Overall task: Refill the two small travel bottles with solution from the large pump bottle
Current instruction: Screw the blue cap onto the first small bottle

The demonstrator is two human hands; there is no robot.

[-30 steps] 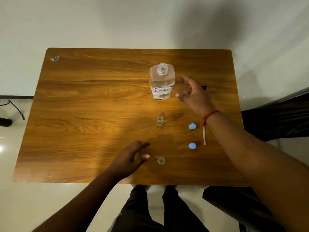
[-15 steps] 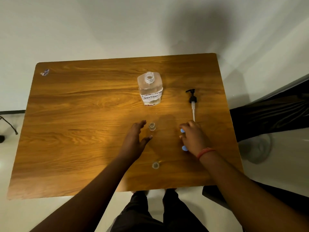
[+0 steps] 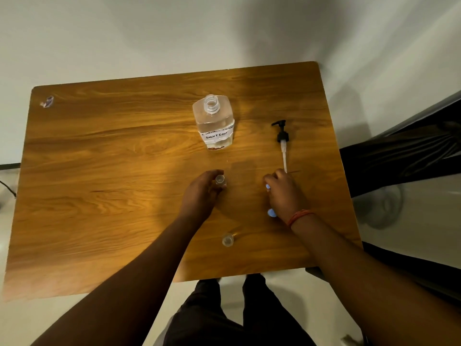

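**Both hands down at the small bottles and caps, big bottle standing open**

Only one view here, the head cam looking straight down at a wooden table [image 3: 99, 171] pushed up near a pale wall.

The large bottle [image 3: 214, 126] stands upright toward the back-middle of the table, neck open with nothing screwed on, clear liquid inside and a white label reading "SOLUTION". Its pump head [image 3: 282, 138] lies flat on the wood off to the right of it, black top pointing away, white tube pointing toward the person.

Left hand [image 3: 200, 194] is curled around the far small bottle [image 3: 220, 180], fingers wrapped loosely on its left side with the open mouth poking out above them. Looks like a light hold, bottle standing on the table. The near small bottle [image 3: 227, 240] sits by itself, uncapped, closer to the front edge, nobody touching it.

Right hand [image 3: 284, 193] is knuckles-up with fingers bunched down over a blue cap [image 3: 268, 187], only a sliver of it peeking out at the fingertips, so I can't tell whether it's actually pinched or just covered. The second blue cap [image 3: 272, 213] lies just beside the heel of that hand, near the red wrist thread [image 3: 299, 216].

Small wrapper-ish scrap [image 3: 47, 101] in the far left corner, too blurry to identify.
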